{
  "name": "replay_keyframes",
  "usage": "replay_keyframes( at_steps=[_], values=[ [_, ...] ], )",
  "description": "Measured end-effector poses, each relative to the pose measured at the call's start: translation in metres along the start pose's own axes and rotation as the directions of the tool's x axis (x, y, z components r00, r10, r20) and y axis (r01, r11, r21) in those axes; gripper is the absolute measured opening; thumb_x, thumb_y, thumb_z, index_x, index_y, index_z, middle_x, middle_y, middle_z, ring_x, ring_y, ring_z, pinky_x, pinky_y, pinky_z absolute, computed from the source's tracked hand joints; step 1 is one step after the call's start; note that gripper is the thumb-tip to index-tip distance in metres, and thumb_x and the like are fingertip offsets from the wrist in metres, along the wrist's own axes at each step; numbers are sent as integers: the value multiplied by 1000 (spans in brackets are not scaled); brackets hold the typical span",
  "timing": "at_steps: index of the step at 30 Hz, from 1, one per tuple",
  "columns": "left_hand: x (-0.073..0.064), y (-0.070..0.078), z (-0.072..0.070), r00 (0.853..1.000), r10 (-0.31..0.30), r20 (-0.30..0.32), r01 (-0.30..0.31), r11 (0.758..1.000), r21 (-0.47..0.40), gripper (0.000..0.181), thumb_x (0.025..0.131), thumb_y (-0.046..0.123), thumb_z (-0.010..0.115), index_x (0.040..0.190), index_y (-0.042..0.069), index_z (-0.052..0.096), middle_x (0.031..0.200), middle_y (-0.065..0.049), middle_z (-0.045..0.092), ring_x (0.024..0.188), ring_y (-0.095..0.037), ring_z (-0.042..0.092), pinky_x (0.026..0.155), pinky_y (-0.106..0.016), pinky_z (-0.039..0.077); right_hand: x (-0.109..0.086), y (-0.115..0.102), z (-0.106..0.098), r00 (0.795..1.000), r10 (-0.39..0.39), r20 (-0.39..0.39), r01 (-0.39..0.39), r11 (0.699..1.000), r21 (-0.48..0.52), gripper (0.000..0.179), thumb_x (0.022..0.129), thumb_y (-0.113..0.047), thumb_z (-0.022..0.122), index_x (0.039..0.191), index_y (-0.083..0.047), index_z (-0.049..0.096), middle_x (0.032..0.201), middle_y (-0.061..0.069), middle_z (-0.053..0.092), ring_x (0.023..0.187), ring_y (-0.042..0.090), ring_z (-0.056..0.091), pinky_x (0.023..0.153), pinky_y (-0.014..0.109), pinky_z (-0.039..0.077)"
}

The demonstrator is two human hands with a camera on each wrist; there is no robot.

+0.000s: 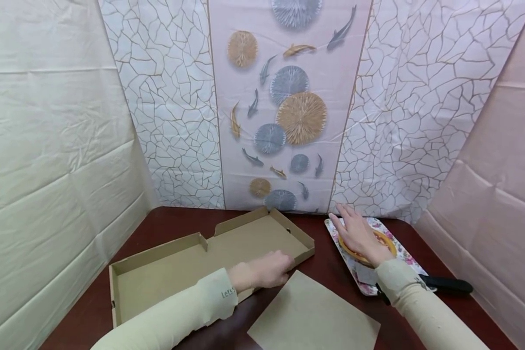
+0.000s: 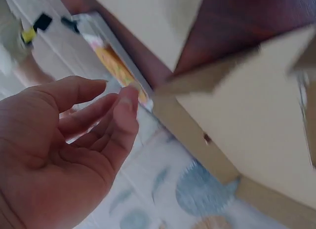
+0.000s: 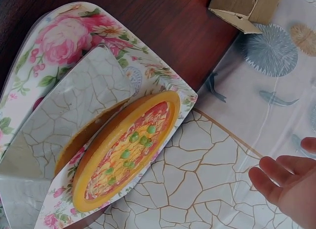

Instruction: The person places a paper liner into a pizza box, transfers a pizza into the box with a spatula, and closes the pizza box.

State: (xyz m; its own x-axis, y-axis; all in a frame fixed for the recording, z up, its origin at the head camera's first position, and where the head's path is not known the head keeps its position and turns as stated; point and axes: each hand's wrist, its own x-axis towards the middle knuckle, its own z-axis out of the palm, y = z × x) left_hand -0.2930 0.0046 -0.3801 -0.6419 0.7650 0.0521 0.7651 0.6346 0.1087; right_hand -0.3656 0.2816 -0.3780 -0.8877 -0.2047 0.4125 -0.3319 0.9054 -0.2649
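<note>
An opened brown cardboard pizza box (image 1: 166,272) lies on the left and middle of the table. Over its near right edge is my left hand (image 1: 269,270), its fingers loosely curled with nothing in them. To the right, a flower-printed tray (image 3: 69,39) carries a round pizza (image 3: 126,155) with an orange-yellow rim and green bits on top. A turner with a broad, mirror-like blade (image 3: 74,100) also lies on the tray, its black handle (image 1: 448,284) sticking out to the right. My right hand (image 1: 356,233) is above the pizza, fingers spread and holding nothing.
A flat square of cardboard (image 1: 317,316) lies at the table's front, between the box and the tray. Behind the dark red table (image 1: 319,250) hangs a patterned curtain (image 1: 288,160), with pale cloth walls on both sides.
</note>
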Motion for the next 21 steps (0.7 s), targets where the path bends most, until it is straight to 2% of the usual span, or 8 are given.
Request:
replay_keyframes(
  at_steps=[2, 4, 8, 10, 13, 15, 17, 21],
  values=[
    [-2, 9, 4, 999, -25, 47, 25, 1000, 3, 10, 86, 7, 64, 77, 10, 59, 63, 6, 47, 54, -6, 38, 48, -17, 32, 0, 0, 1, 1000, 0, 2, 0, 1000, -4, 64, 104, -46, 29, 145, 3, 37, 150, 29, 35, 137, 48, 32, 111, 61, 25],
    [-3, 18, 7, 993, -78, 90, 76, 997, 28, 10, 86, 10, 66, 77, 11, 62, 61, 5, 48, 52, -7, 39, 47, -18, 33, 0, -1, 1, 1000, 3, 3, -3, 1000, -6, 64, 104, -46, 29, 143, 3, 40, 149, 29, 36, 137, 48, 33, 111, 61, 24],
    [-7, 29, 13, 965, -222, 141, 215, 974, 65, 11, 87, 16, 67, 78, 13, 62, 58, 5, 48, 48, -8, 41, 45, -20, 34, 1, -2, 1, 1000, -9, -9, 9, 1000, -6, 63, 104, -46, 29, 137, 4, 48, 143, 28, 44, 132, 47, 39, 109, 60, 29],
    [-9, 33, 16, 956, -260, 137, 247, 964, 103, 18, 88, 17, 65, 71, 13, 59, 55, 5, 45, 46, -8, 39, 44, -20, 33, 1, -3, 1, 1000, -14, -13, 14, 1000, -1, 62, 104, -46, 29, 133, 4, 52, 141, 29, 46, 131, 48, 41, 108, 61, 30],
    [-11, 36, 18, 939, -310, 149, 289, 945, 151, 30, 91, 24, 63, 64, 13, 54, 53, 5, 41, 46, -8, 37, 44, -21, 31, 0, -4, 1, 999, -35, -38, 35, 999, 1, 57, 104, -42, 32, 124, 4, 59, 130, 26, 55, 123, 46, 48, 104, 59, 36],
    [-12, 36, 20, 931, -331, 150, 300, 933, 196, 37, 92, 29, 62, 59, 14, 51, 51, 5, 40, 46, -8, 36, 45, -21, 31, -1, -4, 1, 998, -43, -45, 43, 999, -2, 55, 104, -40, 34, 120, 5, 61, 127, 27, 58, 121, 46, 50, 103, 59, 37],
    [-12, 36, 21, 918, -360, 169, 323, 923, 211, 40, 92, 32, 61, 58, 14, 51, 51, 5, 40, 47, -9, 36, 46, -21, 31, -2, -4, 1, 997, -56, -60, 56, 998, -7, 52, 104, -38, 36, 116, 5, 63, 119, 25, 62, 116, 45, 53, 100, 58, 39],
    [-12, 34, 23, 900, -393, 190, 344, 906, 247, 42, 92, 33, 62, 56, 14, 48, 51, 5, 39, 48, -10, 36, 47, -22, 31, -3, -4, 1, 996, -63, -63, 62, 998, -7, 51, 104, -36, 36, 114, 6, 64, 116, 25, 63, 114, 46, 54, 99, 57, 40]
  ],
)
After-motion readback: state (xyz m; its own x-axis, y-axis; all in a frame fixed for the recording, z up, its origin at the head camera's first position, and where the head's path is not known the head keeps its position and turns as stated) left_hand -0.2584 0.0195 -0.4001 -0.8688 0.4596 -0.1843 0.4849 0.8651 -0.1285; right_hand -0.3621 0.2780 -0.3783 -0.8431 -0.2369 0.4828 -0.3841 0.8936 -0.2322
